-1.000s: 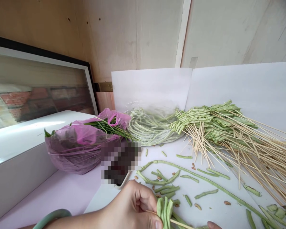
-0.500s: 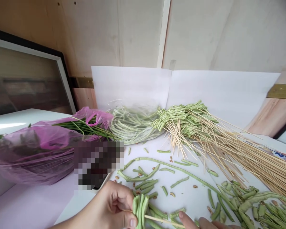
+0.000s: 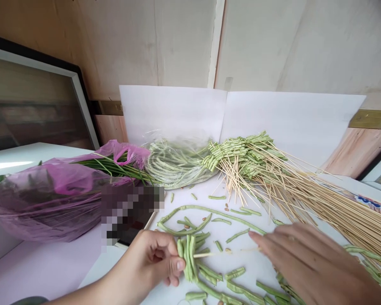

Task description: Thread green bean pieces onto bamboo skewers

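My left hand (image 3: 157, 260) is closed, pinching a skewer of short green bean pieces (image 3: 189, 258) between thumb and fingers. The pieces sit side by side across the thin bamboo skewer (image 3: 205, 255), which runs right towards my other hand. My right hand (image 3: 311, 262) is over the right end of that skewer, palm down and smeared by motion. Its index fingertip lies just above the stick; the thumb is hidden, so I cannot tell whether it grips. Cut bean pieces (image 3: 241, 288) and a long bean (image 3: 206, 207) lie around and beyond my hands.
Finished bean skewers (image 3: 247, 152) are piled at the back, their sticks (image 3: 336, 203) reaching right. Beside them is a clear bag of long beans (image 3: 174, 165). A purple bag of greens (image 3: 60, 199) and a partly pixelated phone (image 3: 136, 216) lie left. White boards (image 3: 174, 114) stand behind.
My left hand and the bean skewer have risen slightly. My right hand has moved up and right, coming further into view over the skewer and the cut beans.
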`<state>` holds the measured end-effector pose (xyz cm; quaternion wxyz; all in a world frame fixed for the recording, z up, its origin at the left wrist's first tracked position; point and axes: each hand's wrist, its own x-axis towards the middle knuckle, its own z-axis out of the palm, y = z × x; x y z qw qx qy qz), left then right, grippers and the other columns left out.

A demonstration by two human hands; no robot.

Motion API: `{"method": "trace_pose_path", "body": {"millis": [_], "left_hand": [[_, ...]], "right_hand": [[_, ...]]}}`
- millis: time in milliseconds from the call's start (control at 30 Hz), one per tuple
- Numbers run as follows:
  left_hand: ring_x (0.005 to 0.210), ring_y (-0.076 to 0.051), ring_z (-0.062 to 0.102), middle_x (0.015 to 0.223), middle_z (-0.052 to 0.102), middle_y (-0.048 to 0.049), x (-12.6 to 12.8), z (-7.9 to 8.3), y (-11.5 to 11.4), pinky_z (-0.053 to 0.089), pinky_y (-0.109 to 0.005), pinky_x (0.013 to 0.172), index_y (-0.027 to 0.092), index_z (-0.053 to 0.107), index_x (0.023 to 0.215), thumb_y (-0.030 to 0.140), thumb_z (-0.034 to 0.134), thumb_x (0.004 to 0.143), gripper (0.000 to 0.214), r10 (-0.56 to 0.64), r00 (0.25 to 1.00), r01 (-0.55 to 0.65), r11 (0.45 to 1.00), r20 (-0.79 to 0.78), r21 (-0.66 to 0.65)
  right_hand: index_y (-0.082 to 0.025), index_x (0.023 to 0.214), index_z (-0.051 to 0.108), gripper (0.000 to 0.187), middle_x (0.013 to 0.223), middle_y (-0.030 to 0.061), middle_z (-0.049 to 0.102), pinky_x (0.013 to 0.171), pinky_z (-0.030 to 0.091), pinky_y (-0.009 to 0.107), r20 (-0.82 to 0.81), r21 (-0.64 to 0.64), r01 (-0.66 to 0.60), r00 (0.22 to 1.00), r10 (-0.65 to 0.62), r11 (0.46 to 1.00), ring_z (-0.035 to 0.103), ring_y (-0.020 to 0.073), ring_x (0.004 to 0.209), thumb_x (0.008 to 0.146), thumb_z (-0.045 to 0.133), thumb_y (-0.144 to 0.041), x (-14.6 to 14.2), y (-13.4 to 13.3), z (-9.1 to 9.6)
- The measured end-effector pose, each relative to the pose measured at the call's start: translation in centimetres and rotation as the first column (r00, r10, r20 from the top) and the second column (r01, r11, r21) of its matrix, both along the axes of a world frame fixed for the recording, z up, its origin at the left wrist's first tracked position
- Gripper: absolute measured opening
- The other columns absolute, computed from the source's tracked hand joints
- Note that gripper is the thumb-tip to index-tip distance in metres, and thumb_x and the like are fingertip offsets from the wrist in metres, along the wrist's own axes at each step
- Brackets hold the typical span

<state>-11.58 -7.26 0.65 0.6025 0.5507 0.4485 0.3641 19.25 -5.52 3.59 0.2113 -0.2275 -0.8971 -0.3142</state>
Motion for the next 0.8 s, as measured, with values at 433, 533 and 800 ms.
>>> {"method": "trace_pose_path", "body": {"millis": [433, 533, 800], "left_hand": [[0.058, -0.015, 0.065, 0.067, 0.070, -0.0075, 0.2, 1.1, -0.1, 0.051, -0.023, 0.056, 0.011, 0.063, 0.069, 0.051, 0.072, 0.075, 0.041, 0.023, 0.993, -0.037, 0.992, 0.115, 0.121], [0.060, -0.015, 0.064, 0.066, 0.069, -0.0086, 0.0, 0.8, -0.6, 0.050, -0.024, 0.059, 0.010, 0.065, 0.071, 0.053, 0.066, 0.080, 0.043, -0.048, 0.998, 0.057, 0.978, -0.050, 0.201], [0.075, -0.016, 0.063, 0.082, 0.070, -0.0044, -0.8, 1.4, 0.1, 0.045, -0.022, 0.061, 0.016, 0.066, 0.085, 0.028, 0.057, 0.088, 0.015, 0.238, 0.872, 0.020, 0.855, -0.427, 0.518]], "right_hand": [[-0.027, 0.112, 0.055, 0.045, 0.080, 0.0026, 0.060, 0.063, 0.048, 0.031, -0.422, -0.896, -0.252, 0.743, -0.520, 0.367, 0.056, 0.0195, 0.070, 0.081, 0.060, -0.059, -2.7, 0.9, 1.0], [-0.020, 0.103, 0.056, 0.046, 0.071, 0.0002, 0.056, 0.060, 0.044, 0.026, -0.457, -0.858, -0.512, 0.734, -0.503, 0.032, 0.052, 0.0148, 0.066, 0.082, 0.059, -0.061, -5.8, 0.5, 1.8], [-0.017, 0.075, 0.060, 0.038, 0.065, 0.0004, 0.056, 0.055, 0.039, 0.024, -0.607, -0.789, -0.571, 0.670, -0.428, 0.226, 0.047, 0.0104, 0.058, 0.086, 0.058, -0.053, -9.0, 3.5, 4.9]]}}
